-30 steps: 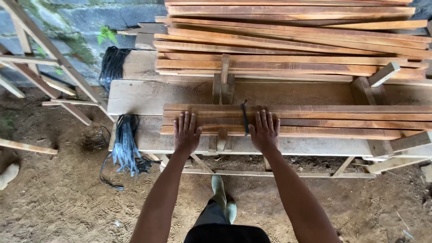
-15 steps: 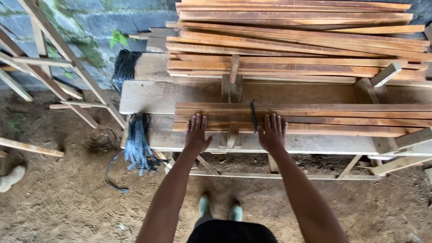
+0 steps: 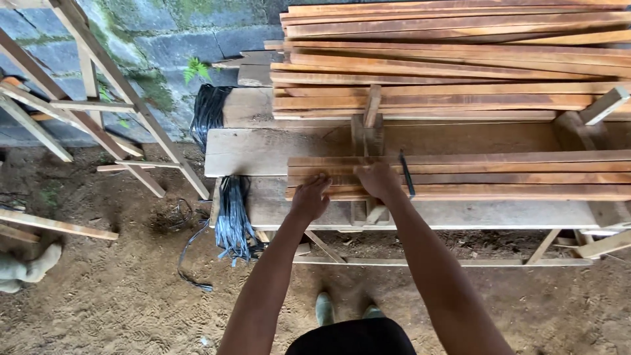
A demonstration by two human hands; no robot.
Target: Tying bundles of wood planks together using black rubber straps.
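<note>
Hands reach forward with arms outstretched over the workbench [image 3: 460, 213]. Left hand [image 3: 310, 198] curls its fingers around the end of the wooden slats [image 3: 499, 176] lying across the bench; right hand [image 3: 379, 181] rests on top of them, fingers bent, beside a dark strap [image 3: 407, 174].

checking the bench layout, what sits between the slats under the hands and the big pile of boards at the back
In the head view, a bare strip of the bench plank lies between the slats and the board pile, crossed by an upright wooden block.
</note>
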